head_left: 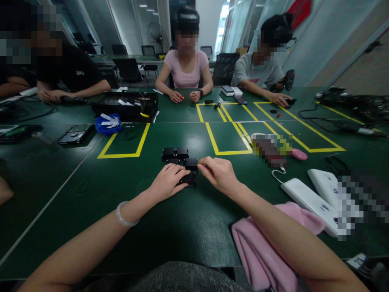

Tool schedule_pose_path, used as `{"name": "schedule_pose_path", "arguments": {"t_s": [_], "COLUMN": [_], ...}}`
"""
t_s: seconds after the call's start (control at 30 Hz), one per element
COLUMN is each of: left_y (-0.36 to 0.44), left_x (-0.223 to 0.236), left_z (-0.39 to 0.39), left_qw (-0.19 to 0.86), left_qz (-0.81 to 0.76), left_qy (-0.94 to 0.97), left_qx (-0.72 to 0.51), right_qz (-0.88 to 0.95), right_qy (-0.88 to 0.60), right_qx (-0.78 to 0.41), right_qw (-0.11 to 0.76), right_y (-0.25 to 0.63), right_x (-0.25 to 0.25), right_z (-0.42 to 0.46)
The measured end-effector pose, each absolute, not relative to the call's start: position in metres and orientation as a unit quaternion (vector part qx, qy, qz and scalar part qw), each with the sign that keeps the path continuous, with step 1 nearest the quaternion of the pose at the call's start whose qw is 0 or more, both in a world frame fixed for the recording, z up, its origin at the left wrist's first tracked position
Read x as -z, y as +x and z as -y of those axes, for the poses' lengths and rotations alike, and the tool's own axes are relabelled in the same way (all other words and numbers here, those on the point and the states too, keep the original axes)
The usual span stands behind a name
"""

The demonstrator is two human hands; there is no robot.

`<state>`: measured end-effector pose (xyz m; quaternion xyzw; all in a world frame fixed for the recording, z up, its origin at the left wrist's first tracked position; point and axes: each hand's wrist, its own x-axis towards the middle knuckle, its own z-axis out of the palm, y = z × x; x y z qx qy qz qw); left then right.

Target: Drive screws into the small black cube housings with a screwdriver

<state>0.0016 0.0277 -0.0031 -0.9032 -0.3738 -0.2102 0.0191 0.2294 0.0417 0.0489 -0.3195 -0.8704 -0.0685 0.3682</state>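
Several small black rectangular blocks (175, 153) lie grouped on the green table in front of me. My left hand (170, 178) rests over the near blocks, its thumb and fingers around the left part of the nearest black block (191, 179). Part of that block is hidden under the fingers. Just to the right, my right hand (220, 172) is closed in a pinch, fingertips beside the right edge of another black block (191, 163). Whatever sits between those fingertips is too small to make out.
Yellow tape (234, 153) marks rectangles on the table. A blue box (108, 124) with white strips stands by a black bin (124, 107). At right lie white devices (310, 202), a pink cloth (261, 247) and a pink oval object (299, 154). Other people sit opposite.
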Motion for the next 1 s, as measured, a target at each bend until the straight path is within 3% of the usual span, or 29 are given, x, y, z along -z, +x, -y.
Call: {"name": "schedule_pose_path", "arguments": {"t_s": [0.53, 1.0], "left_y": [0.0008, 0.0005], "left_x": [0.0041, 0.0037], "left_z": [-0.0282, -0.0277], "left_qw": [0.036, 0.031], "left_qz": [0.365, 0.372], "left_qy": [-0.907, -0.906], "left_qx": [0.206, 0.199], "right_qz": [0.867, 0.88], "right_qy": [-0.295, -0.313], "right_qx": [0.063, 0.033], "right_qw": [0.396, 0.357], "right_y": [0.2263, 0.2273], "right_x": [-0.0502, -0.0482], "right_z": [-0.0414, -0.0414]}}
